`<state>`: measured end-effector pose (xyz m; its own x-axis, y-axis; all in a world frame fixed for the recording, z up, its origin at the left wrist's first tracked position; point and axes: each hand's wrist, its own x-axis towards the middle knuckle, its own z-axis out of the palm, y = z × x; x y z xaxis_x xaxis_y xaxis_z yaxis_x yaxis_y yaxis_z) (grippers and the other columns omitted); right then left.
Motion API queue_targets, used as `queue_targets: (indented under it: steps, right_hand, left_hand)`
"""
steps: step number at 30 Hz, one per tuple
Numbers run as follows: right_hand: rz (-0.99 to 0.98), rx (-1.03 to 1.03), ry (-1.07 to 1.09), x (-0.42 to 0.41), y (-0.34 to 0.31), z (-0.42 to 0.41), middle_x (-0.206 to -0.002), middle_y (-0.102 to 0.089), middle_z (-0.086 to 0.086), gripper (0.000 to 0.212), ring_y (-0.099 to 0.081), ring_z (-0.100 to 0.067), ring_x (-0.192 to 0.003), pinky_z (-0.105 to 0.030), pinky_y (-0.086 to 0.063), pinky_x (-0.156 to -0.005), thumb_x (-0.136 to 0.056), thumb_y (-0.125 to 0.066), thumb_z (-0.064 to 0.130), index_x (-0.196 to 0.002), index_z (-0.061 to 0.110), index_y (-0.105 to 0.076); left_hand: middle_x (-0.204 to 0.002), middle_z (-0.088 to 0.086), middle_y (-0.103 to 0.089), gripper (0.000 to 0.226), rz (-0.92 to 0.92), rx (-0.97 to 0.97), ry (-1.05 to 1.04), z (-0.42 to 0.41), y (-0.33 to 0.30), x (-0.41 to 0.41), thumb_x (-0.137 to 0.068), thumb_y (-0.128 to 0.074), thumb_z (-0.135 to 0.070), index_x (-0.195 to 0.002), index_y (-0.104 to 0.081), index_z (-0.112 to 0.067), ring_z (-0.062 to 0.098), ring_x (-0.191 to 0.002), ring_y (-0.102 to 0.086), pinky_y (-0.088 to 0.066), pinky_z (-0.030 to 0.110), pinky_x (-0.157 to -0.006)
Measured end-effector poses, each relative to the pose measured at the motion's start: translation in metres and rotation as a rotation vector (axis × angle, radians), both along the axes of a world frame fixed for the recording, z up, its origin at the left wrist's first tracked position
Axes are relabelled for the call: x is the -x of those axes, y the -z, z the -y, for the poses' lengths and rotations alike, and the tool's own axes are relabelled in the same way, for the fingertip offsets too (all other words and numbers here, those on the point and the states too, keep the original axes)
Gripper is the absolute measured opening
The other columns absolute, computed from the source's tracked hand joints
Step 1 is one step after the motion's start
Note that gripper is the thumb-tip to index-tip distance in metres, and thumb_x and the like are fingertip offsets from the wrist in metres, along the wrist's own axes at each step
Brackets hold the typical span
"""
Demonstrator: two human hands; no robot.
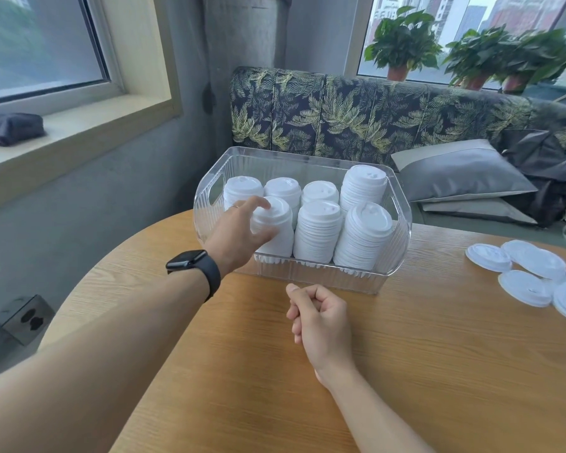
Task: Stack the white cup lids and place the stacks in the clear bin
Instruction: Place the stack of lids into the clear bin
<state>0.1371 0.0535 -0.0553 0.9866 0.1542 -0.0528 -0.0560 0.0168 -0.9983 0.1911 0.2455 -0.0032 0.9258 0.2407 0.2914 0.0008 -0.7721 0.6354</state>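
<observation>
A clear ribbed bin (402, 243) stands on the wooden table (258, 371) and holds several stacks of white cup lids. My left hand (239, 230), with a black watch on the wrist, reaches into the bin's front left corner and grips a lid stack (275, 223) there, thumb in front and fingers behind it. My right hand (317, 318) rests on the table in front of the bin, its fingers curled and holding nothing. Several loose white lids (530, 276) lie flat on the table at the far right.
A leaf-patterned bench (340, 116) with grey cushions (461, 171) runs behind the table. Potted plants (402, 44) stand on the right windowsill. A dark folded cloth (10, 127) lies on the left sill. A metal floor socket (27, 318) sits at lower left.
</observation>
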Motion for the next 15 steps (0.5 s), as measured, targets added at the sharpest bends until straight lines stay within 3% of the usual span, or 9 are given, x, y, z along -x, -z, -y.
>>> queue_targets:
  steps: [5, 11, 15]
  right_hand:
    - [-0.002, 0.006, 0.007, 0.0008, -0.0007, 0.0001, -0.058, -0.061, -0.003, 0.036, -0.048, -0.015, -0.047, -0.028, -0.039, -0.044, -0.094, -0.074, 0.025, -0.074, -0.002, -0.061]
    - [-0.002, 0.008, 0.006, 0.0015, -0.0008, 0.0, -0.058, -0.061, -0.002, 0.035, -0.048, -0.015, -0.047, -0.029, -0.039, -0.044, -0.094, -0.074, 0.026, -0.074, -0.001, -0.061]
    - [-0.001, 0.002, 0.005, 0.0006, -0.0007, 0.0003, -0.058, -0.061, -0.002, 0.033, -0.048, -0.015, -0.047, -0.028, -0.038, -0.043, -0.094, -0.074, 0.026, -0.072, 0.004, -0.062]
  left_hand:
    - [-0.127, 0.008, -0.063, 0.044, -0.016, -0.011, 0.001, 0.0045, 0.0049, 0.0033, -0.096, -0.069, -0.041, -0.134, -0.051, -0.029, 0.029, -0.103, -0.065, -0.054, 0.042, -0.087]
    - [-0.131, 0.005, -0.062, 0.045, -0.011, -0.022, 0.0, 0.0045, 0.0078, 0.0029, -0.096, -0.068, -0.047, -0.133, -0.049, -0.031, 0.027, -0.107, -0.066, -0.054, 0.042, -0.087]
    - [-0.122, 0.007, -0.067, 0.044, -0.024, -0.027, 0.001, 0.0035, 0.009, 0.0019, -0.096, -0.068, -0.046, -0.133, -0.05, -0.031, 0.027, -0.107, -0.066, -0.055, 0.045, -0.089]
